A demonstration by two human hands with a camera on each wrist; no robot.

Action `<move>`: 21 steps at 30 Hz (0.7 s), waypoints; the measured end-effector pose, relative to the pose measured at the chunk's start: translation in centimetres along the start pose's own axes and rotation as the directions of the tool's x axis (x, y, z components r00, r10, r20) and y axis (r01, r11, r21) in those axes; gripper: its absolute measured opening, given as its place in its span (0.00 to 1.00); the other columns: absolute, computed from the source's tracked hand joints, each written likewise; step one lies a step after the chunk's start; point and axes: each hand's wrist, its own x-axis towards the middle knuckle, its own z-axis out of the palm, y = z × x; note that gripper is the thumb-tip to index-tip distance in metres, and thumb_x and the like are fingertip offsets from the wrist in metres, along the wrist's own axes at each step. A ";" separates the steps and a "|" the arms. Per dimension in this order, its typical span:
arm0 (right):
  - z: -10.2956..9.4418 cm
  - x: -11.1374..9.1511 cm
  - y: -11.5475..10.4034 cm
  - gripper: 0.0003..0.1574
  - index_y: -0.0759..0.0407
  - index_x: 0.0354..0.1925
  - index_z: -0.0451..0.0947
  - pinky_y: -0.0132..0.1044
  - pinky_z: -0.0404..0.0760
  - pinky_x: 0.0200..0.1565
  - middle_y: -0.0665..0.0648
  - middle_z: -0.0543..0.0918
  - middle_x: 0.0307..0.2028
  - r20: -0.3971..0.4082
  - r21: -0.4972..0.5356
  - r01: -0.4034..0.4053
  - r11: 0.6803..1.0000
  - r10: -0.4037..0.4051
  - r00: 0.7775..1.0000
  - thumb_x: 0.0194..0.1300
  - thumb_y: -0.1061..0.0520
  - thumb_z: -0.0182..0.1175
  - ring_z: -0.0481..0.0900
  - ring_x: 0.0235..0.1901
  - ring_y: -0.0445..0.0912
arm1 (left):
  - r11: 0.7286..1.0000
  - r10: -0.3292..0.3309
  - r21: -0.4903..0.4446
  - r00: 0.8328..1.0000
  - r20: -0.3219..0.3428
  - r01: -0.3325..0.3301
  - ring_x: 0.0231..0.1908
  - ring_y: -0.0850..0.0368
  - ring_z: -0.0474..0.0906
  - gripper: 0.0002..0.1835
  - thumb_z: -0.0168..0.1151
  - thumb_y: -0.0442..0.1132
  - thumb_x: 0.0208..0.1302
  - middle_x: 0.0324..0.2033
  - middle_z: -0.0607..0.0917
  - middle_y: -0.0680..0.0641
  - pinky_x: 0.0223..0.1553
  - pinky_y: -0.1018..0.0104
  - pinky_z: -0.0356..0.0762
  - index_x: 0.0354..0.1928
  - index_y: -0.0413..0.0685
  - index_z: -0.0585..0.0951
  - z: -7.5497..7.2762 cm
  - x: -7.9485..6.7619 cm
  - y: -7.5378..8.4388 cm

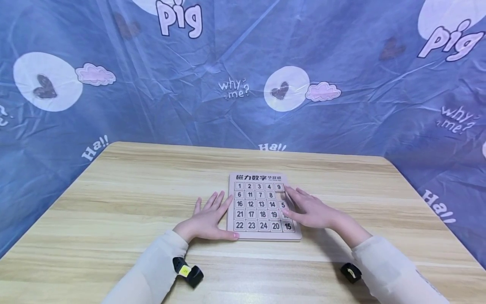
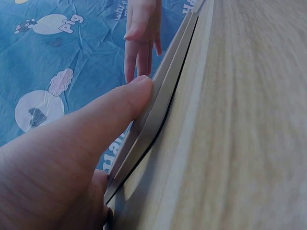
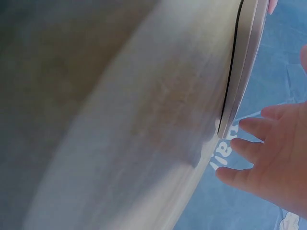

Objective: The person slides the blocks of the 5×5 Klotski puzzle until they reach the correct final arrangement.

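A flat number sliding puzzle (image 1: 263, 237) lies on the table, with several rows of numbered square tiles. A bare slot (image 1: 280, 196) shows in its right column, between the tile marked 9 (image 1: 279, 187) and the tile marked 5 (image 1: 283, 205). My left hand (image 1: 206, 219) steadies the left side, its thumb (image 2: 120, 103) resting on the near left corner and its straight fingers spread by the left edge. Over the right edge hovers my right hand (image 1: 313, 211), fingers extended, its thumb partly covering a tile below the 5. The right wrist view shows its fingers (image 3: 249, 151) apart from the board's side.
The wooden table (image 1: 152, 177) extends around the puzzle on all sides. Behind it hangs a blue printed cloth (image 1: 182, 105). Each sleeve has a black strap at the wrist, the left one (image 1: 187, 272) with a yellow label.
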 end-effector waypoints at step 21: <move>-0.1 -3.1 -1.7 0.44 0.67 0.63 0.50 0.59 0.51 0.53 0.65 0.57 0.60 0.013 -0.023 0.114 0.993 -0.114 0.993 0.60 0.39 0.47 0.51 0.59 0.62 | 1.000 -0.001 -0.002 1.000 -0.003 0.001 0.62 0.49 0.30 0.58 0.50 0.75 0.37 0.64 0.40 0.43 0.53 0.42 0.23 0.66 0.55 0.41 -0.1 0.0 0.1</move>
